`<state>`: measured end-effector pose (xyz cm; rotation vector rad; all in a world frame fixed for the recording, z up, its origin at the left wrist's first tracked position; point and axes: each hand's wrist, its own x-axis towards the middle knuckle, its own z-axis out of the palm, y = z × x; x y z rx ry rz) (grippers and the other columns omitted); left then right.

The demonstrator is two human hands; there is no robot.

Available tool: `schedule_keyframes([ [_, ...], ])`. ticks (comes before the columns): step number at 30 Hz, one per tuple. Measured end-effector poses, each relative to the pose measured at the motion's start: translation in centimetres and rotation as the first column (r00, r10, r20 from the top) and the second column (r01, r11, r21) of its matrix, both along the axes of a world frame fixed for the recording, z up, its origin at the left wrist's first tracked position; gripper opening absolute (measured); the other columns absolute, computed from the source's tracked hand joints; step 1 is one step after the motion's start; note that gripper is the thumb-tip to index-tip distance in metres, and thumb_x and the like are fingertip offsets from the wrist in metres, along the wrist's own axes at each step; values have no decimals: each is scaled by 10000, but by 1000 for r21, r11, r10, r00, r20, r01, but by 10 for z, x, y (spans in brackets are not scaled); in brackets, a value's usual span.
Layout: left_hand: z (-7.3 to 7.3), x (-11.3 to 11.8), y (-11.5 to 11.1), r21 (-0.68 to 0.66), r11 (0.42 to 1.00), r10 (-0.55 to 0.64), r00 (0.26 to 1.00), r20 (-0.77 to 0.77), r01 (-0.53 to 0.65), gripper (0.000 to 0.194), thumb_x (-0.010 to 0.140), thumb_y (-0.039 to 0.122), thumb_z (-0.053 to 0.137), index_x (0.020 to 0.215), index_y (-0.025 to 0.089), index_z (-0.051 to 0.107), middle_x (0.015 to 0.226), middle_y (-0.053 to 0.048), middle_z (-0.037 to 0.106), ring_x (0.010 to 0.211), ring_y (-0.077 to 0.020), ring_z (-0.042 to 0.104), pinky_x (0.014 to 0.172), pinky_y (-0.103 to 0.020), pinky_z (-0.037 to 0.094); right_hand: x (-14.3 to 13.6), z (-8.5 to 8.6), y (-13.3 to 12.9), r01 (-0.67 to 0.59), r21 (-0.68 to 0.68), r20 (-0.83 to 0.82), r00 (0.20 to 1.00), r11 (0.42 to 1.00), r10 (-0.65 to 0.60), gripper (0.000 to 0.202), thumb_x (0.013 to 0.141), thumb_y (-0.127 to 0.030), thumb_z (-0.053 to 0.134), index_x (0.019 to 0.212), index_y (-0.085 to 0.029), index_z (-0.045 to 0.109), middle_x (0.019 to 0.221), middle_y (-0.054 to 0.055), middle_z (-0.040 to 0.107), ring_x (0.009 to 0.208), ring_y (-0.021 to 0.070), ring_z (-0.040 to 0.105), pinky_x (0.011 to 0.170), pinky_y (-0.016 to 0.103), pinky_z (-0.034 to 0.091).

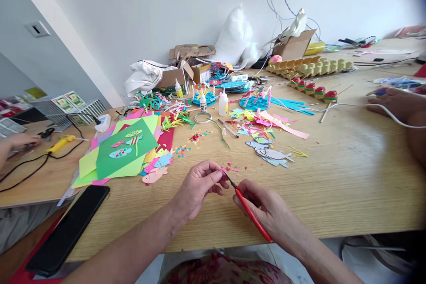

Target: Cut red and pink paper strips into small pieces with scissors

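Observation:
Red-handled scissors (pixel 252 216) are gripped in my right hand (pixel 268 207), their blades pointing up and left. The blade tips meet the fingertips of my left hand (pixel 199 184). Those fingers pinch a small pink piece of paper (pixel 223 171), mostly hidden by them. Just beyond, small pink and red paper scraps (pixel 235 170) lie on the wooden table (pixel 319 195). Paper fish cut-outs (pixel 155 175) lie to the left, beside a green sheet (pixel 115 164) with several decorated fish on it. Grey paper fish (pixel 275 154) lie to the right.
A black phone (pixel 71 228) sits at the front left, near a yellow glue gun (pixel 60 143). Glue bottles (pixel 223 103), a tape roll (pixel 203 117), a pen (pixel 229 129) and paper strips (pixel 282 125) occupy the middle. Other people's hands appear at left (pixel 21 140) and right (pixel 396 104).

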<state>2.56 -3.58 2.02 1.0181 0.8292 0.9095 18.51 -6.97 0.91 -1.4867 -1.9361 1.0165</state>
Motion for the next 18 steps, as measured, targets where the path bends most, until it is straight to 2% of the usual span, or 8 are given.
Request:
schedule_keyframes([
  [18, -5, 7, 2, -55, 998, -10, 999, 40, 12, 89, 741, 210, 561, 735, 123, 544, 701, -23, 605, 630, -93, 569, 569, -192, 433, 6, -6, -1, 32, 22, 6, 999, 999, -32, 301, 806, -397, 356, 638, -176, 473, 499, -42, 412, 465, 91, 362, 433, 202, 275],
])
